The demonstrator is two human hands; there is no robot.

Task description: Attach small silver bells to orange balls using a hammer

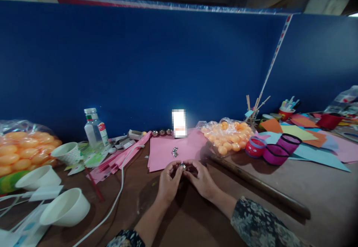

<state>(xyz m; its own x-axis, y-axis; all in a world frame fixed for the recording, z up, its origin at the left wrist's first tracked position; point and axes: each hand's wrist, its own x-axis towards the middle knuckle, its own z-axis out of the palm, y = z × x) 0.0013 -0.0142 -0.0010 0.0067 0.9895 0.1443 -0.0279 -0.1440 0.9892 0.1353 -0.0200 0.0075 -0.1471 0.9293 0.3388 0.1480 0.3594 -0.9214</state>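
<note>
Between the fingertips of both hands is a small shiny silver ball (pixel 182 167), partly covered by the fingers. My left hand (pixel 168 184) pinches it from the left, thumb and fingers closed round it. From the other side my right hand (pixel 201 180) grips it with thumb and forefinger. Just beyond the hands lies pink paper (pixel 160 152), and on it sits a little cluster of shiny silver pieces (pixel 175 152), too small to name. Several larger silver balls (pixel 162 132) line the paper's back edge.
A bright pixelated rectangle (pixel 179 124) stands behind the paper. A wooden rod (pixel 263 181) lies right, near bagged orange balls (pixel 228 135) and purple cups (pixel 276 153). Left are a white cable (pixel 122 180), white cups (pixel 65 208) and a bottle (pixel 95 129). A blue partition (pixel 156 64) rises behind.
</note>
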